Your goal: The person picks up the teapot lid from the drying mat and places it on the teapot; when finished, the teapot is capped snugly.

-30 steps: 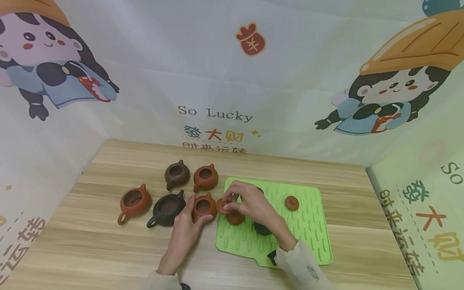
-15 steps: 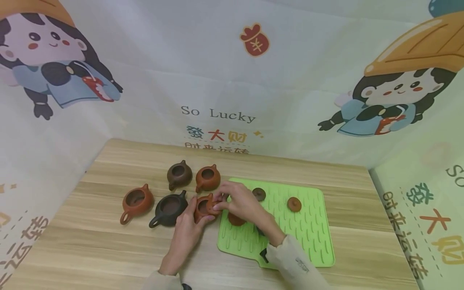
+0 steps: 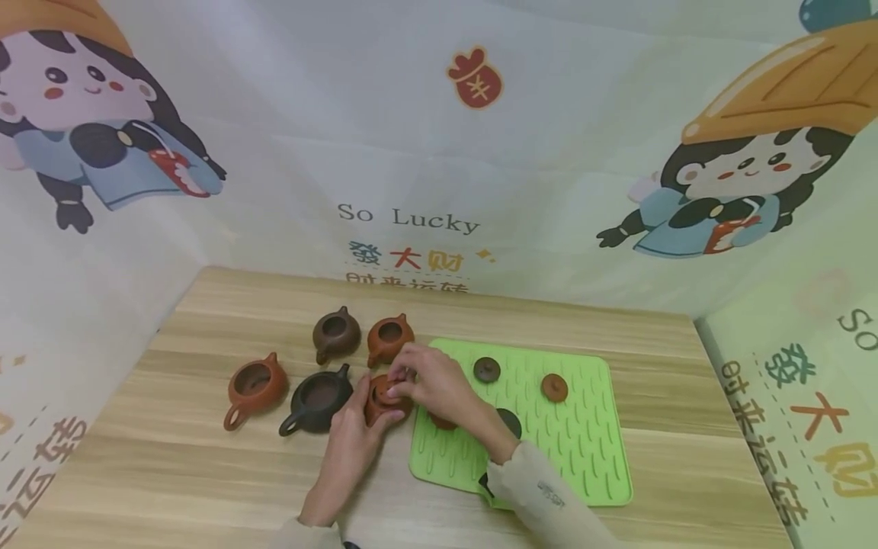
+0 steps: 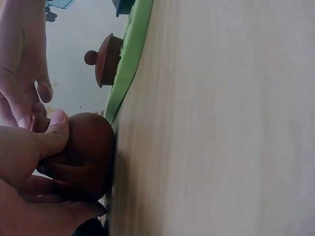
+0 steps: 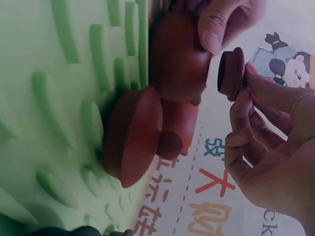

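Note:
My left hand [image 3: 351, 450] grips a small reddish-brown clay teapot [image 5: 178, 59] from its handle side, thumb and fingers around the body. In the left wrist view the teapot [image 4: 91, 147] stands upright on the table, its handle toward the palm. Between thumb and fingertips my right hand [image 3: 439, 385] pinches a matching teapot lid [image 5: 232, 73]. The lid is close over the teapot's opening, and the right wrist view shows a small gap between them. Another reddish lid [image 5: 135, 137] lies knob up on the green mat, mostly hidden under the right hand in the head view.
Left of the hands stand lidless teapots: a black one [image 3: 321, 400], an orange one [image 3: 264, 389], a purple-brown one [image 3: 338, 335] and another orange one [image 3: 391, 335]. The green mat [image 3: 576, 457] bears a dark brown lid [image 3: 486, 370], an orange lid [image 3: 554, 387] and a black lid [image 3: 509, 422].
My right hand has carried the lid leftward from the mat's edge to over the teapot, uncovering the dark lids on the mat. The left hand keeps its grip on the teapot.

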The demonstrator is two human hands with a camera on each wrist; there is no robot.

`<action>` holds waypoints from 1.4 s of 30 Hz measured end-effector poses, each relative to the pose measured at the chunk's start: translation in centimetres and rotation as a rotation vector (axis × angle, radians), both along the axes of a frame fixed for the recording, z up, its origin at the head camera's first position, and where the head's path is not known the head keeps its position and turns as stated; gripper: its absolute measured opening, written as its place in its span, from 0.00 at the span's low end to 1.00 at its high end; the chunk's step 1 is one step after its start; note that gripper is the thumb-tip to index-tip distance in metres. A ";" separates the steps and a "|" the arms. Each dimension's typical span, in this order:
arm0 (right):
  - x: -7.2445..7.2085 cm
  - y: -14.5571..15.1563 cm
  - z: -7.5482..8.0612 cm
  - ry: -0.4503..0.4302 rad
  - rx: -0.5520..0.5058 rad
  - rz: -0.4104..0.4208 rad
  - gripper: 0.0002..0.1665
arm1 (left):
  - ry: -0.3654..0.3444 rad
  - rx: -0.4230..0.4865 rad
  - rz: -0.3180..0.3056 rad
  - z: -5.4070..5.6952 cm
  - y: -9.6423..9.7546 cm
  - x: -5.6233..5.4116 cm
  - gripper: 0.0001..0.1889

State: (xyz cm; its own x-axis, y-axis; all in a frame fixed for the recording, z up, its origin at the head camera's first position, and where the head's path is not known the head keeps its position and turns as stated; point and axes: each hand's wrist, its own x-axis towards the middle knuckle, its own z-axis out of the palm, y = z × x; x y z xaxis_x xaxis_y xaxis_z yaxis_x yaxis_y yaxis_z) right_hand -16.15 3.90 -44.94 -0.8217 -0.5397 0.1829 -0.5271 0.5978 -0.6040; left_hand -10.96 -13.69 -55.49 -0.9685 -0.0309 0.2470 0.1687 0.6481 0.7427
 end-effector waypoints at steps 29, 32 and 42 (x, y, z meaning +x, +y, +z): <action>0.0 -1.1 -1.5 0.050 0.088 -0.033 0.07 | -0.033 0.013 -0.012 0.8 0.1 0.1 0.46; 0.0 -1.1 -1.6 0.059 0.086 -0.040 0.07 | -0.042 0.015 -0.013 0.8 0.2 0.1 0.47; 0.3 -1.2 -2.2 0.055 0.037 -0.068 0.10 | -0.032 0.005 -0.006 0.8 0.3 0.1 0.46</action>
